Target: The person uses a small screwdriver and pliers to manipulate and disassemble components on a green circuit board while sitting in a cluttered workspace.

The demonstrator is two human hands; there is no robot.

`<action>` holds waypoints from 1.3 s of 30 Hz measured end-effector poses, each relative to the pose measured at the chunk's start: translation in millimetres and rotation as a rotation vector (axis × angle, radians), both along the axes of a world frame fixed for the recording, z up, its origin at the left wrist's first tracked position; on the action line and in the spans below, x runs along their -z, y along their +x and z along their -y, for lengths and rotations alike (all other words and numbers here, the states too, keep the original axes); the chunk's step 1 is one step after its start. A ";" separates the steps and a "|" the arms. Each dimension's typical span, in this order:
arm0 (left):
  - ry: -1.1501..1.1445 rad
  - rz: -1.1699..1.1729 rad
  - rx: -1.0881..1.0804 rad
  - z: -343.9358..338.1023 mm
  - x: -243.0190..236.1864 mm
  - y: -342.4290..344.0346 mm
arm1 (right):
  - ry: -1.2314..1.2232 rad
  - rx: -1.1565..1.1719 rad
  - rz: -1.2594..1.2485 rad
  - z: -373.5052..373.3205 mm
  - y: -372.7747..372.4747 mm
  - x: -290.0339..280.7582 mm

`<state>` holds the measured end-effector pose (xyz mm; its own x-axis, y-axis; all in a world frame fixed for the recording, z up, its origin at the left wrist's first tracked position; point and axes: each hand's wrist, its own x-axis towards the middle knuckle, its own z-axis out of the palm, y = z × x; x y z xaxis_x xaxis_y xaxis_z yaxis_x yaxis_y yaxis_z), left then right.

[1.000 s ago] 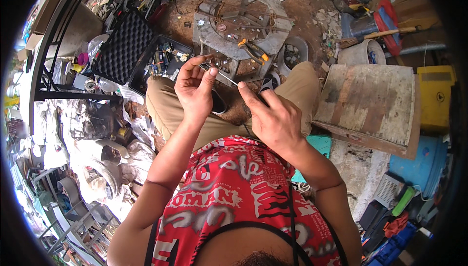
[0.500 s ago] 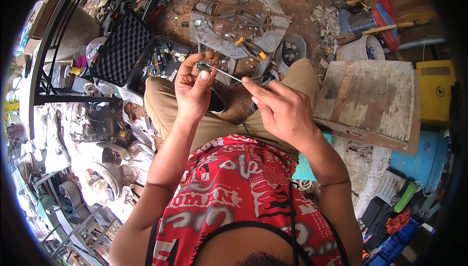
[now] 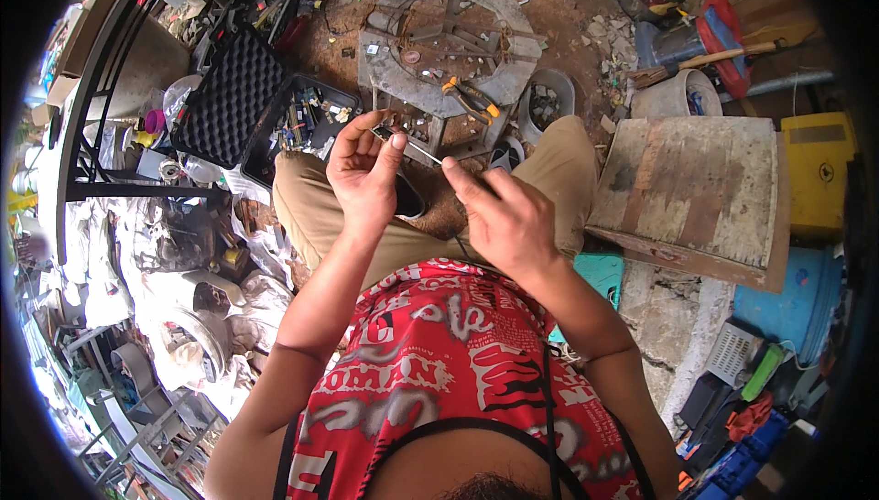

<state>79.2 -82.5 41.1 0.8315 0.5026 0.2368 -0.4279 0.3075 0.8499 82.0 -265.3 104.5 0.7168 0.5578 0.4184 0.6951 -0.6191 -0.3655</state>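
Between the thumb and fingers of my left hand [image 3: 366, 179] is a small dark electronic part [image 3: 382, 132], partly covered by the fingertips. My right hand [image 3: 515, 225] is closed round a thin screwdriver, whose handle is hidden in the palm. The slim metal shaft [image 3: 423, 151] points left, and its tip is at or very near the part; contact is too small to make out. Both hands are held above my lap. Just beyond them, pliers [image 3: 476, 102] with orange and black handles lie on a worn ring-shaped stand [image 3: 513, 28].
To the left is an open black case with a foam-lined lid [image 3: 229, 88] and small electronic parts inside. A grey tub [image 3: 569, 102] holding scraps stands right of the ring. A weathered wooden board [image 3: 732, 189] lies further right, near a yellow box [image 3: 819, 175]. Loose scraps litter the floor.
My right hand has moved left and slightly down, with the screwdriver closer to my left hand. The small part has turned and more of it is covered by my left fingers.
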 end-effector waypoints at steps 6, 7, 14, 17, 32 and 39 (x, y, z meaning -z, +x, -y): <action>0.024 -0.017 0.176 -10.9 0.4 0.5 | -0.032 -0.090 -0.182 15.4 28.5 -24.5; 0.041 -0.024 0.183 -10.6 2.2 0.8 | -0.029 -0.095 -0.185 16.2 31.8 -25.5; 0.044 -0.120 0.249 -6.0 5.1 -3.2 | -0.318 -0.193 -0.135 19.6 61.7 -80.7; 0.003 -0.129 0.294 -6.1 2.7 -5.0 | -0.360 -0.235 -0.138 15.9 71.5 -97.0; -0.284 -0.226 0.458 -22.4 -4.4 -1.4 | -0.157 -0.351 -0.344 39.4 85.3 -72.2; -0.293 -0.378 0.600 -7.2 -18.9 -1.1 | 0.532 -0.172 -0.942 38.4 80.6 -16.1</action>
<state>78.1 -75.2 60.0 0.9796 -0.0620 -0.1910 0.1868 0.6305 0.7534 162.6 -303.7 120.6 0.8054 0.5914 -0.0392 0.0591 -0.1460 -0.9875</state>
